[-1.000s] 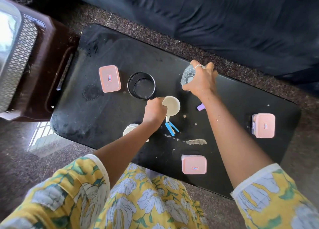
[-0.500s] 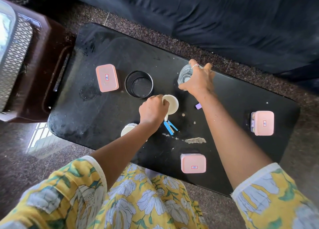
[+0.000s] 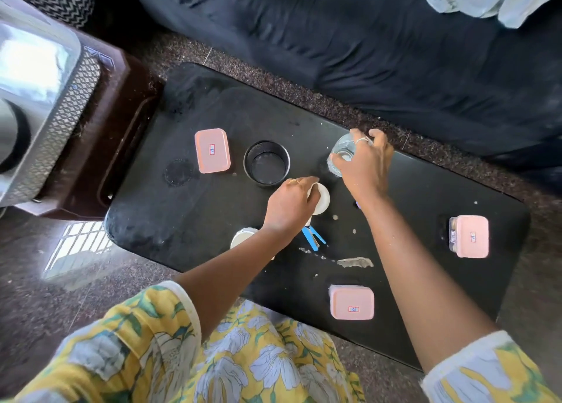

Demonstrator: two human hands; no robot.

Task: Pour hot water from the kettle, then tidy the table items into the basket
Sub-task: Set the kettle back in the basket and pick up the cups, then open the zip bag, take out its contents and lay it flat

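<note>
My left hand [image 3: 291,203] grips a small white cup [image 3: 321,198] near the middle of the black table [image 3: 188,214]. My right hand [image 3: 365,165] is closed from above around a clear glass jar [image 3: 342,153] further back. A black mesh round basket [image 3: 267,163] stands just left of both hands. Three pink-lidded boxes lie on the table: one at back left [image 3: 212,150], one at the right [image 3: 471,235], one at the front [image 3: 352,303]. A second white cup [image 3: 241,237] is partly hidden under my left forearm. A blue clip [image 3: 313,238] lies beside my left wrist.
Crumbs and a pale spill streak [image 3: 354,262] mark the table front. A dark brown stool [image 3: 115,135] carrying a metal mesh appliance [image 3: 39,111] stands at the left. A dark sofa [image 3: 365,53] runs along the far side. No kettle is in view.
Both hands keep their hold on the cup and the jar. The camera has shifted, so the table sits more to the right in view; the hands have barely moved on the table.
</note>
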